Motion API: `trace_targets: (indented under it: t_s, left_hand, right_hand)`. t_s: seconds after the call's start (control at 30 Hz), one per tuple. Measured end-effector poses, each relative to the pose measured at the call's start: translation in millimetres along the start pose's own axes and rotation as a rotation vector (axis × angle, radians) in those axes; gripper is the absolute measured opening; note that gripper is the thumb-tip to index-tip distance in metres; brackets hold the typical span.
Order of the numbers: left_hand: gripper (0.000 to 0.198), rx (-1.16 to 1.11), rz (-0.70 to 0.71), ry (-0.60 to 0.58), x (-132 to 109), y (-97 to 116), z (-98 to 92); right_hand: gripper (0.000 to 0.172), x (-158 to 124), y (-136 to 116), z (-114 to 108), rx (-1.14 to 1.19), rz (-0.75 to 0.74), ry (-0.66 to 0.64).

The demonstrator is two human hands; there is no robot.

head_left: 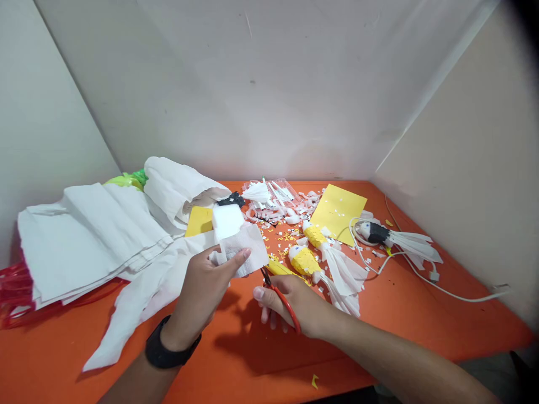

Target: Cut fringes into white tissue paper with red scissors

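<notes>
Between the thumb and fingers of my left hand [213,278] is a folded piece of white crepe paper [248,247]. My right hand [290,303] grips red-handled scissors [286,306], their dark blades at the lower right corner of the paper. Whether the blades are cutting into it I cannot tell. Just behind the held paper lies a white foam block [227,220]. To the right of the scissors rest two fish-like figures with yellow scales and white paper tails, a nearer one [305,261] and a farther one [315,234].
White crepe paper sheets [101,235] cover the left side, with a red plastic bag [17,289] under them. Paper scraps and a clear tray [282,193] of pens lie at the back. On the right are a yellow sheet [339,210], a black-scaled fish figure [377,232] and a white cable [455,294].
</notes>
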State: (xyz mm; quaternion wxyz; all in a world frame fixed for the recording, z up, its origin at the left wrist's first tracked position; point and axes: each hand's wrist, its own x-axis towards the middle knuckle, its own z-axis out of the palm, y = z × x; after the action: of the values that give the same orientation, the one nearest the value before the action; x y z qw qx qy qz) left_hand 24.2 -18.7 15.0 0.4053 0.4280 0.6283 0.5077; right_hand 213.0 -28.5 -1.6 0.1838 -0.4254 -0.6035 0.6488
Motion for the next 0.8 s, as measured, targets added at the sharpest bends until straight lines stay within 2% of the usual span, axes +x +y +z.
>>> trace_targets:
  t_s: [0.37, 0.8]
  left_hand:
    - [0.034, 0.167, 0.002, -0.004, -5.2, 4.7, 1.9]
    - [0.035, 0.118, -0.032, -0.016, -3.4, 3.1, 1.7]
  right_hand:
    - [0.055, 3.6, 4.9, 1.9, 0.037, -0.004, 0.025]
    - [0.059, 5.9, 8.1, 0.5, 0.048, 0.016, 0.035]
